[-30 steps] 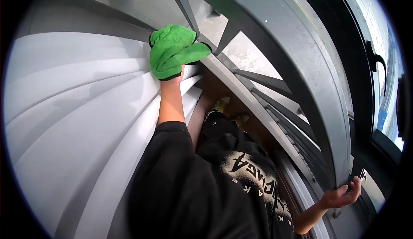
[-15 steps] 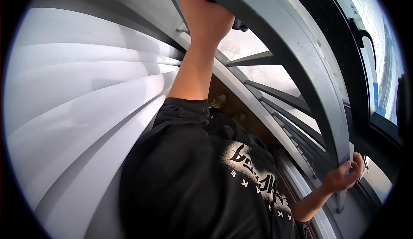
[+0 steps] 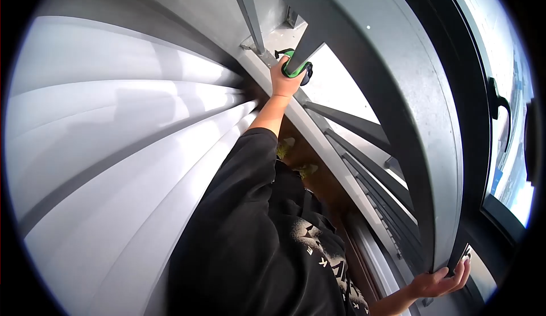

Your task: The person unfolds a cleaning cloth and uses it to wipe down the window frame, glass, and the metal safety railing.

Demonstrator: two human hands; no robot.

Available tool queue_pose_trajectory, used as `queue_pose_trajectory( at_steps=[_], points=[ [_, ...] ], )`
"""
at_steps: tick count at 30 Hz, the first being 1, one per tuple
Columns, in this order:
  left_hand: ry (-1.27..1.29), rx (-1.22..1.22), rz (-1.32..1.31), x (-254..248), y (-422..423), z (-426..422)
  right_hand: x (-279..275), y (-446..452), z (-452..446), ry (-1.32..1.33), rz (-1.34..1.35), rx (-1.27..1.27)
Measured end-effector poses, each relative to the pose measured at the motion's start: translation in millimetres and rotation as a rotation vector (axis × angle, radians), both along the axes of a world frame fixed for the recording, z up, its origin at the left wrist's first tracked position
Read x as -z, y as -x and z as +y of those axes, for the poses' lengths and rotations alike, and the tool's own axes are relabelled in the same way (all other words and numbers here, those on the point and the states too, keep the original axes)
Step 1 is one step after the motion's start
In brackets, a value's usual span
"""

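My left hand (image 3: 287, 80) is closed round a grey railing bar (image 3: 307, 46), with a green cloth with black edging (image 3: 294, 71) pressed against the bar. Most of the cloth is hidden behind the hand and the bar. Low on the right, my right hand (image 3: 442, 282) is beside the lower end of the wide grey handrail (image 3: 424, 123). Its thumb is near the rail and its half-bent fingers are apart from the thumb, with nothing visible between them.
White curtain folds (image 3: 114, 128) fill the left side. More grey bars (image 3: 352, 124) run below the handrail, above a pale ledge (image 3: 318, 131). A dark window frame with a black handle (image 3: 500, 108) stands at the right. My shoes (image 3: 286, 147) show on the brown floor.
My left hand swung from the curtain's edge up to the handrail, then came down to a bar with the green cloth. My right hand stays near the rail's end.
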State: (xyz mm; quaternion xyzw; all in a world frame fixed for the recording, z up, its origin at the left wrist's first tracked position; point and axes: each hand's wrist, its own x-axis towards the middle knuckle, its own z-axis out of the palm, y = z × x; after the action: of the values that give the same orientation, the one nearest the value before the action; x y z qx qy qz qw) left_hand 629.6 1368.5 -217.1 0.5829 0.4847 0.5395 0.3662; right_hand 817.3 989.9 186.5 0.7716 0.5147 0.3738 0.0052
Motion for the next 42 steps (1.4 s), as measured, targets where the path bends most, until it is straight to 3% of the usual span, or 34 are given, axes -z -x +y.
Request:
queue_pose_trajectory(
  at_steps=[4, 5, 8, 10, 12, 14, 15, 18, 20, 23, 29, 32, 34, 36, 39, 42],
  points=[
    [0.344, -0.049, 0.033, 79, -4, -6, -2, -7, -6, 0.078, 0.009, -0.008],
    [0.324, -0.085, 0.020, 74, -5, -7, 0, -3, -4, 0.035, 0.031, 0.059],
    [0.434, -0.063, -0.008, 59, -3, -13, -1, 14, 38, -0.054, -0.008, -0.198],
    [0.321, -0.076, -0.091, 45, -4, -13, 2, 15, 33, -0.022, -0.068, -0.162],
    [0.221, -0.116, -0.097, -11, -7, -13, 1, 19, 40, -0.054, -0.026, -0.176],
    [0.205, -0.109, -0.152, -80, -8, -12, 7, 0, 1, -0.048, 0.018, 0.006],
    [0.034, -0.154, -0.204, -130, -10, -10, 9, -7, -14, -0.050, 0.040, 0.098],
    [-0.206, -0.135, -0.205, -227, -8, -2, 4, -5, -5, -0.030, 0.092, -0.004],
    [-0.113, -0.113, -0.190, -276, -4, -5, 4, -6, -1, -0.027, 0.068, -0.055],
    [-0.262, -0.198, -0.131, -268, -3, 3, 4, -5, -4, -0.022, 0.082, -0.048],
    [-0.186, -0.162, -0.244, -276, -8, -2, 3, -4, -4, -0.012, 0.110, 0.030],
    [-0.311, -0.111, -0.177, -220, -6, 2, 0, -7, -3, 0.013, 0.114, 0.004],
    [-0.182, -0.048, -0.164, -164, -6, 0, 1, -9, -4, 0.048, 0.101, 0.036],
    [-0.059, -0.012, -0.053, -103, -5, -1, -7, 24, 54, -0.028, 0.175, -0.157],
    [0.165, -0.023, -0.122, -38, 0, -6, -5, 27, 43, -0.042, 0.166, -0.137],
    [0.359, 0.025, 0.005, 33, 9, -9, -8, 34, 49, 0.008, 0.116, -0.109]
  ],
)
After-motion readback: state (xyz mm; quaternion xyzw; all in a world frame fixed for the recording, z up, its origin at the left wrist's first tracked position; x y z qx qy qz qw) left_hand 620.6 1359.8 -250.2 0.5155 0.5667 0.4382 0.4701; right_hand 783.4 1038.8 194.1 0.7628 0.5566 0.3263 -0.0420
